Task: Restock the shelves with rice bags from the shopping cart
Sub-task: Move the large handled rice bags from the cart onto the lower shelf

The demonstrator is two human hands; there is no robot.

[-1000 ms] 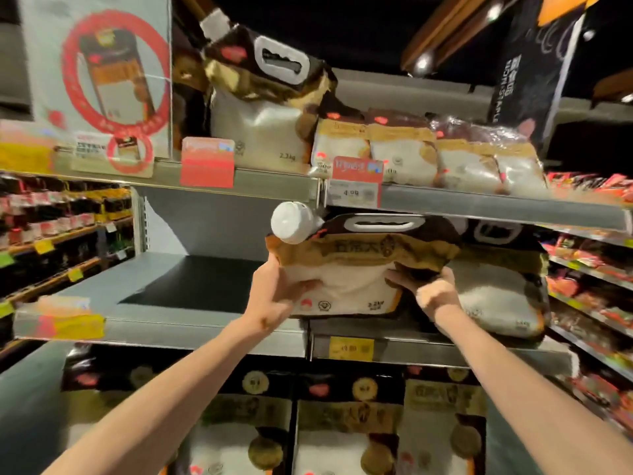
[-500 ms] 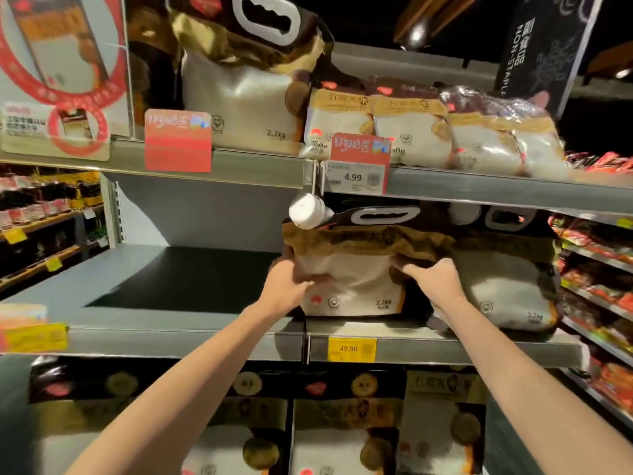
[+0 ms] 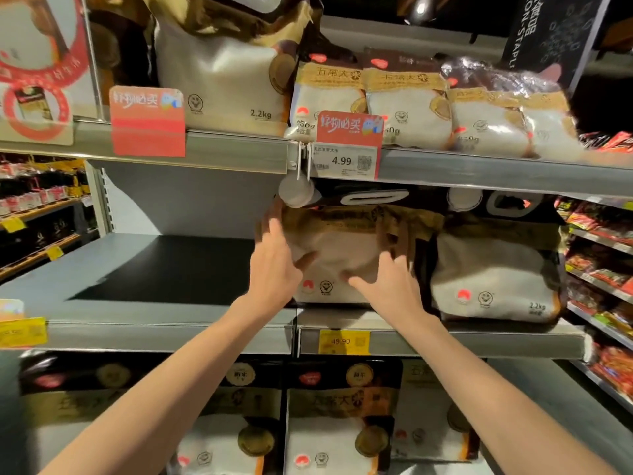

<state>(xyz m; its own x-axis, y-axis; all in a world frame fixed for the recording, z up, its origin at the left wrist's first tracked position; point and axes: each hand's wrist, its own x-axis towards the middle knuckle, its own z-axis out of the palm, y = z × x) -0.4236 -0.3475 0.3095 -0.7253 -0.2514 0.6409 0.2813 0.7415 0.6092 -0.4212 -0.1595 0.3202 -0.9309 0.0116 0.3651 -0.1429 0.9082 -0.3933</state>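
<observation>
A white and gold rice bag (image 3: 346, 248) with a white cap and black handle stands on the grey middle shelf (image 3: 171, 317), under the shelf above. My left hand (image 3: 274, 265) lies flat against its left front, fingers spread. My right hand (image 3: 390, 286) presses its lower right front, fingers apart. A second like bag (image 3: 496, 272) stands just to the right, touching it.
The middle shelf's left half (image 3: 154, 265) is bare. The upper shelf (image 3: 479, 169) holds a 2.2 kg bag (image 3: 222, 70) and several small rice packs (image 3: 407, 108), with red price tags (image 3: 347, 145) hanging. Large bags (image 3: 342, 423) fill the bottom shelf. Snack shelves (image 3: 603, 269) stand at right.
The bag has gone further back onto the shelf and stands there. Both hands have loosened from gripping its sides to resting open on its front. The camera has moved closer.
</observation>
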